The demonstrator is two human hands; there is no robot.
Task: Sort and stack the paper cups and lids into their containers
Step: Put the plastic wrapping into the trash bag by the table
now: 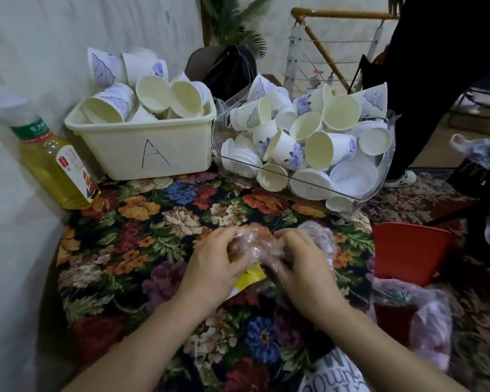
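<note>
Head cam: both hands, left hand and right hand, are bunched around a crinkly clear plastic wrapper, fingers curled into it. The clear bin of mixed paper cups and lids sits beyond the wrapper, right-hand side nearer; tub A sits left of that bin. Nothing's between them but floral tablecloth.

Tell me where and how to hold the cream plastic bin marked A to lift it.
Grip the cream plastic bin marked A under its flared rim, one hand at each short end; cups heaped above the rim block any grasp from above.
</note>
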